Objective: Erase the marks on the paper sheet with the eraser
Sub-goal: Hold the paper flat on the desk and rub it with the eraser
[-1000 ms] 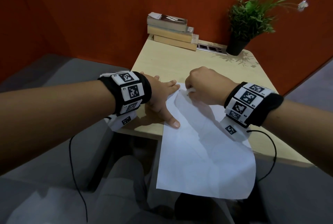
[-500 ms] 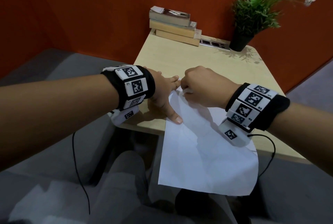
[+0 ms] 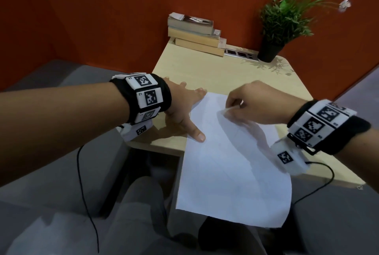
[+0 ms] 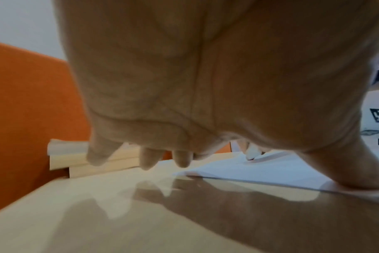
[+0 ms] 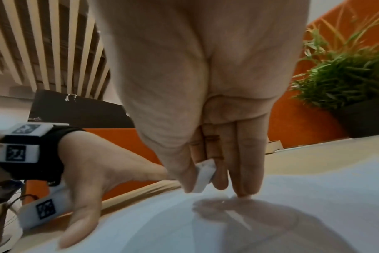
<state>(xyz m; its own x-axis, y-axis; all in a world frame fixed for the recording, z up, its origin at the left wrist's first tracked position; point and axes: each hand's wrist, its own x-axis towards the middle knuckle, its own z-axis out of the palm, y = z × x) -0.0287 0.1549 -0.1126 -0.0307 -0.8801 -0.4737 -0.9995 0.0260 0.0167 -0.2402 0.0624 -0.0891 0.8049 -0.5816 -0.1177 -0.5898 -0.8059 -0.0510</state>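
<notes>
At frame centre, the left hand [image 3: 182,109] lies flat, fingers spread, pinning the paper sheet's [image 3: 231,172] left edge against sliding, while the right hand [image 3: 256,103] pinches the white eraser [image 5: 203,176] near its upper part, apparently rubbing.

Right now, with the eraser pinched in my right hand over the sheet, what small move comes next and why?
Probably lower the eraser onto the paper sheet and rub: it seems to hover just above, and the left hand already pins the sheet's edge.
</notes>
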